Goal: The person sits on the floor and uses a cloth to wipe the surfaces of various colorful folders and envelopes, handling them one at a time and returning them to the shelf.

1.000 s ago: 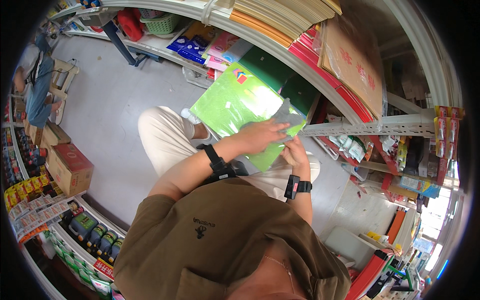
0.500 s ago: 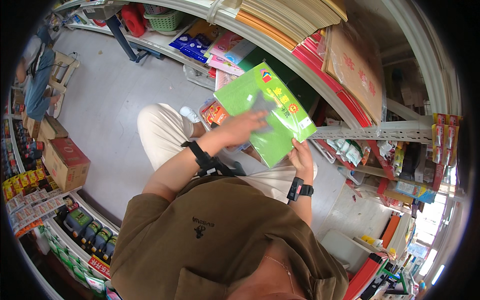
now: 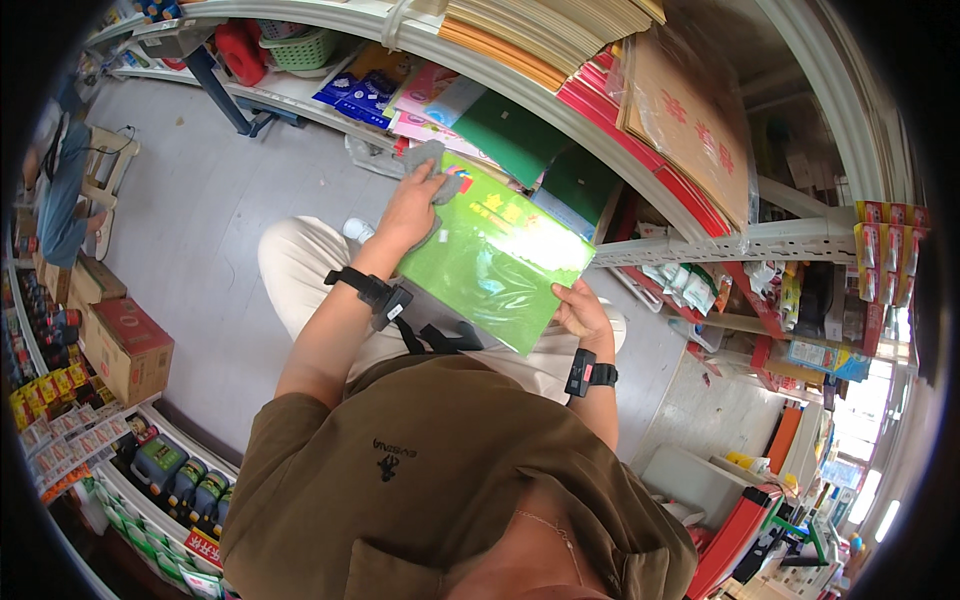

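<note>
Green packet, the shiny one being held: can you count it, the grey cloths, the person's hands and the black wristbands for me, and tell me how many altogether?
Green packet: 1
Grey cloth: 1
Hands: 2 (left hand, right hand)
Black wristbands: 2
Total: 6

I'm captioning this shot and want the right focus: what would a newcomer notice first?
The bright green plastic-wrapped pack in the middle, over the person's lap, with the left hand holding a grey cloth at its upper-left edge and the right hand gripping its lower-right edge. After that, probably the red-topped cardboard box at the left.
</note>
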Demonstrator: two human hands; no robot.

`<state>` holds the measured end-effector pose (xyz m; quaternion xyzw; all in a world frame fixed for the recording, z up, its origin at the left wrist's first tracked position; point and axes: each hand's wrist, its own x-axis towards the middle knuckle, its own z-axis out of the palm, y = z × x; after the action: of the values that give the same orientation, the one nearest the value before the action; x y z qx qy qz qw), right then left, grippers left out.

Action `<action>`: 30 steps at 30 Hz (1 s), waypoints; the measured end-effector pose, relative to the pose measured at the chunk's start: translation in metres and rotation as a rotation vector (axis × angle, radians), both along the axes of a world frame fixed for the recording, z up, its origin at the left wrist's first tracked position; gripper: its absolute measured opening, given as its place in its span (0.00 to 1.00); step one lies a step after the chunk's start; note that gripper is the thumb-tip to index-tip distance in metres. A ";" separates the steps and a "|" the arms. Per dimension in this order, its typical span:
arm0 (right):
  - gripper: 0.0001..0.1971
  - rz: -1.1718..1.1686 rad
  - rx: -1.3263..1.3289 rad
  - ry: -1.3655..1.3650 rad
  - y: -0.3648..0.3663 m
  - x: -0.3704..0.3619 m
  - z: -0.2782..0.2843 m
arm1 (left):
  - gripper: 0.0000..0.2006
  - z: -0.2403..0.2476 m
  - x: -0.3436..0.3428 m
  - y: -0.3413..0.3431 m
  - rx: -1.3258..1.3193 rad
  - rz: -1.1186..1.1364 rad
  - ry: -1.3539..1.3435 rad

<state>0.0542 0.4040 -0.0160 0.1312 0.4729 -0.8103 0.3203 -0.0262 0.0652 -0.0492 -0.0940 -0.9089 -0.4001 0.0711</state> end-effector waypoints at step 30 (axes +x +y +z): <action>0.14 -0.128 -0.134 -0.093 0.036 0.000 -0.025 | 0.21 0.040 0.016 -0.038 0.411 -0.223 -0.063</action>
<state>0.0541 0.4403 -0.0412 0.1768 0.3930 -0.8520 0.2973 -0.0103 0.0273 -0.0092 -0.1648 -0.7942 -0.5847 0.0156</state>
